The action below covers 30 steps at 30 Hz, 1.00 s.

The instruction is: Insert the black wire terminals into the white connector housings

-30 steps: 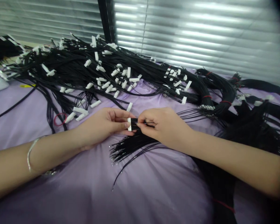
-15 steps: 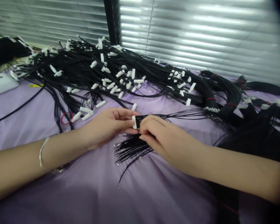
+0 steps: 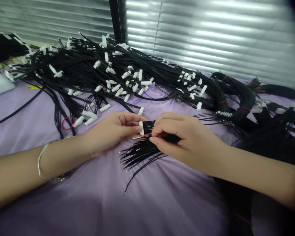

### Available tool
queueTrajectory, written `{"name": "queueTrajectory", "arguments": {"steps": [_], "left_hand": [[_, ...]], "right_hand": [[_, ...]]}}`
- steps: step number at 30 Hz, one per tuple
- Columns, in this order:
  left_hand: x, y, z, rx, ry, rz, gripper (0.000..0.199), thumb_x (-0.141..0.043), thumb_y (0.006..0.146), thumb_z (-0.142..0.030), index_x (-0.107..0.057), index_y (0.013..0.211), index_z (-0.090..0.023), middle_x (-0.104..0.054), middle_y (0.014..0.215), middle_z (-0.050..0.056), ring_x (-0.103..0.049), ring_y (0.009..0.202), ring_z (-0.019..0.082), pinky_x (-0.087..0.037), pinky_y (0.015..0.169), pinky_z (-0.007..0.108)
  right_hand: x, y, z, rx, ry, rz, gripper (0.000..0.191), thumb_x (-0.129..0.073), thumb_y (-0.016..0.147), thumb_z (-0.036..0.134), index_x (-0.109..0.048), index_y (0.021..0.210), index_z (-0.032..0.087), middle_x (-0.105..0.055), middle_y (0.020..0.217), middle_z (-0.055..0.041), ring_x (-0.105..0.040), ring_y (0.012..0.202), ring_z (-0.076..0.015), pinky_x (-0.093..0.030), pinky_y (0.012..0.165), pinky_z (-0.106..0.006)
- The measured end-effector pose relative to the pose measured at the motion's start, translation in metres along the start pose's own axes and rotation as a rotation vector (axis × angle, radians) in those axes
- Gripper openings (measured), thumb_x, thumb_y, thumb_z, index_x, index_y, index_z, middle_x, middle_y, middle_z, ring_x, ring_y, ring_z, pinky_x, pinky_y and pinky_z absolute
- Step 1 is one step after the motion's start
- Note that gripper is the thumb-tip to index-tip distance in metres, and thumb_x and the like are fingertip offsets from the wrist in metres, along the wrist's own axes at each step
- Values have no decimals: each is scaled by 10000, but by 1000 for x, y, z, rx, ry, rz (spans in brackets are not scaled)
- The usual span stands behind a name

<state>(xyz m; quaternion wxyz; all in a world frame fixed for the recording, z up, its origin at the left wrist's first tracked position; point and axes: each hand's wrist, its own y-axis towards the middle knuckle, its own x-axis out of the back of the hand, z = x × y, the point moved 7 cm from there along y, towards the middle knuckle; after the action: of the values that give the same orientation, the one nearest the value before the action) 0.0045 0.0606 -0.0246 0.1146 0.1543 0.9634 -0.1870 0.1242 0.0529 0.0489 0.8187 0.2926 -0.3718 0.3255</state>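
Note:
Between the thumb and fingers of my left hand (image 3: 119, 129) is a white connector housing (image 3: 141, 128), held upright. Several black wires (image 3: 148, 126) run out of its right side and pass behind my right hand (image 3: 179, 136). The right thumb and index finger are pinched together just right of the housing, above a loose bunch of black wires (image 3: 137, 155). Small metal terminals tip that bunch's left ends. A wire seems to be in the pinch, though the fingers hide most of it. One stray wire curves toward me from the bunch.
A large heap of black wires with white connectors (image 3: 88, 70) lies along the window blinds. Bundles tied with red bands (image 3: 244, 109) are at the right. A red ring (image 3: 68, 123) and a white device (image 3: 0, 86) sit at the left on purple cloth (image 3: 93, 200).
My right hand has shifted a little to the right, away from the housing, still pinched. My left hand keeps hold of the connector housing. The view has moved slightly.

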Motion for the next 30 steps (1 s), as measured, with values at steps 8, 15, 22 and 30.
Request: {"name": "queueTrajectory", "arguments": {"steps": [8,15,22,30], "left_hand": [[1,-1,1,8,44,-1,197,-641,797,-59,-716,951,-157,-745,809,13,-702,742,107,-558,754,182],[1,-2,2,31,47,-20,165,-633,795,-57,-706,907,-153,-753,792,26,-708,728,110,-552,743,178],[1,-3,1,52,41,-63,194,-624,779,-33,-719,883,-167,-749,748,20,-706,693,123,-558,758,228],[2,-2,0,40,61,-65,187,-623,785,-45,-710,890,-172,-746,734,6,-711,700,123,-560,735,203]], "right_hand": [[-5,-3,-30,-411,301,142,137,-579,774,198,-600,641,173,-507,524,60,-414,474,-44,-291,417,-174],[-3,-1,-40,-426,162,118,131,-576,703,200,-579,575,171,-492,474,58,-387,451,-50,-267,401,-189],[-5,-1,-43,-455,158,136,131,-551,704,199,-587,581,170,-495,484,43,-389,453,-61,-262,404,-201],[-6,0,-44,-481,165,153,138,-547,705,188,-579,572,172,-474,474,49,-368,439,-55,-231,391,-202]]}}
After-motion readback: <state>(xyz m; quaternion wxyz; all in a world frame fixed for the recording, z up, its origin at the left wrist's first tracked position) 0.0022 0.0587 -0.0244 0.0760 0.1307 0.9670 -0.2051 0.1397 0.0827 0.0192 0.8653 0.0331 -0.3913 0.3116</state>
